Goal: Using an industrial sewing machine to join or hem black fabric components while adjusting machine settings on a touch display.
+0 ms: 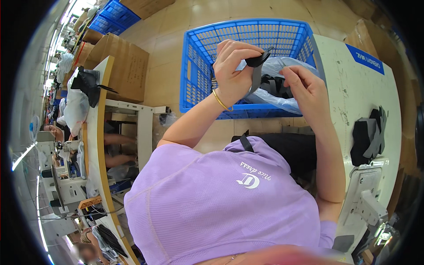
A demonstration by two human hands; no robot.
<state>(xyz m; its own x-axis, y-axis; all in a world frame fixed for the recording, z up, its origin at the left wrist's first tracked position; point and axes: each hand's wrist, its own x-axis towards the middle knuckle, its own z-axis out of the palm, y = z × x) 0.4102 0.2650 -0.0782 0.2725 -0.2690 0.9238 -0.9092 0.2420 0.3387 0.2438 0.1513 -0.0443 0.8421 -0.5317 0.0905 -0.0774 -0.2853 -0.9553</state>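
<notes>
Black-and-grey piece (256,76), likely light and pliable, is pinched above the blue crate (247,23) by the left hand (232,66); edges are best gripped; what the right hand (308,90) grips cannot be told

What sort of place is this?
Likely a sewing workshop: black and grey fabric-like pieces lie on a white, smooth-topped worktable, beside what seems a white metal sewing machine.

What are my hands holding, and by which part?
Your left hand holds a curved black-and-grey fabric-like piece by its black upper end. Whether your right hand pinches anything can't be told.
</notes>
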